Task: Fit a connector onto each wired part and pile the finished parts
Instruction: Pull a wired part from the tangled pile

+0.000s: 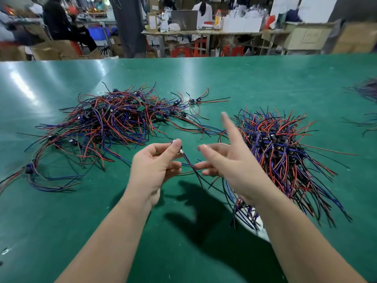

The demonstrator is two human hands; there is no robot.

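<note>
Green matting (183,78) covers the bench. Left hand (155,166), at frame centre, pinches one wired part (188,162) between thumb and curled fingers. The part's small head sits at the thumb tip, and its blue, red and black leads trail down to the right. Head detail is blurred, so I cannot tell whether a connector is fitted. Right hand (230,160), just right of centre, is spread wide with the forefinger straight, and it holds nothing. Its lower fingertips lie just beside the trailing leads; contact cannot be confirmed. A loose pile (114,119) of wired parts lies at centre left. A denser pile (275,148) lies at centre right, behind the right hand. Further leads (367,92) show at the right edge.
</note>
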